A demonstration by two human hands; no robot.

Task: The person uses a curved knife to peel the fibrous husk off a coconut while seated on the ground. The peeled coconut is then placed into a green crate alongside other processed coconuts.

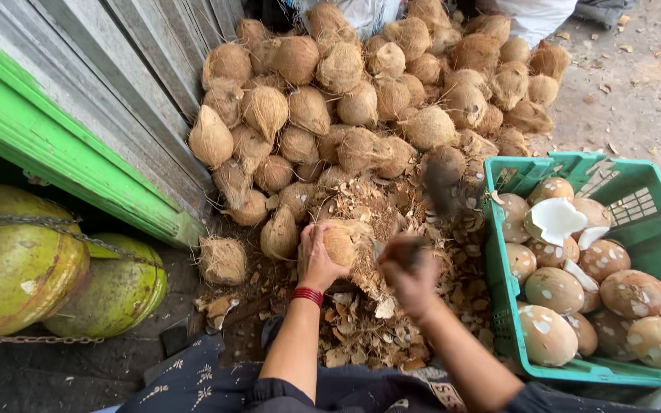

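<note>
The left hand point(317, 256) grips a husked brown coconut point(343, 243), fingers wrapped round its side, at the frame's centre. The right hand point(409, 269), at 3 o'clock of the nut, is blurred; it is closed on a dark tool handle point(407, 251) and the blade cannot be made out. A heap of fibrous coconuts point(361, 99) lies at 12 o'clock, husk shavings point(369, 321) at 6 o'clock. A green crate point(656, 229) with peeled coconuts point(554, 291) sits at 3 o'clock.
</note>
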